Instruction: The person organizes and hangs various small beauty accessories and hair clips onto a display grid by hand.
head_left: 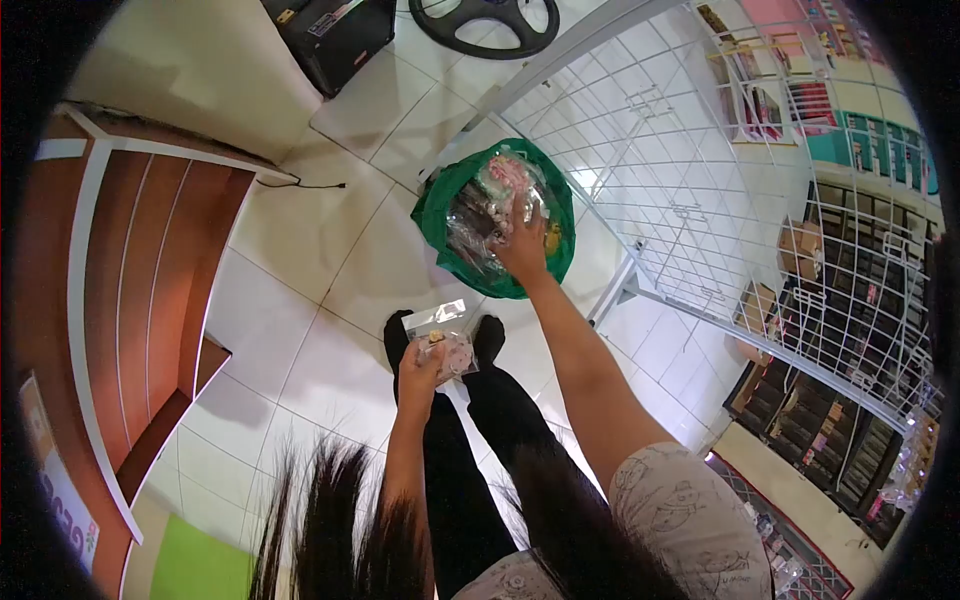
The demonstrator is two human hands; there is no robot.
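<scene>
My left hand [420, 368] holds a small clear plastic packet [455, 355] with pale pink contents and a clear flap at its top, above my feet. Farther forward, my right hand [522, 245] reaches into a green plastic bag [432, 222] standing open on the floor. Its fingers are spread over clear-wrapped items [480, 225], some pink and white, some dark brown. Whether the fingertips grip any of these wrappers is hard to tell. A small yellow item [552, 238] lies at the bag's right side.
A white wire grid rack [690, 210] rises on the right, its frame close to the bag. Brown wooden shelving [150, 290] stands at the left. A black case [335, 45] and a steering wheel [485, 45] are at the top. A thin cable [305, 184] lies on the tiles.
</scene>
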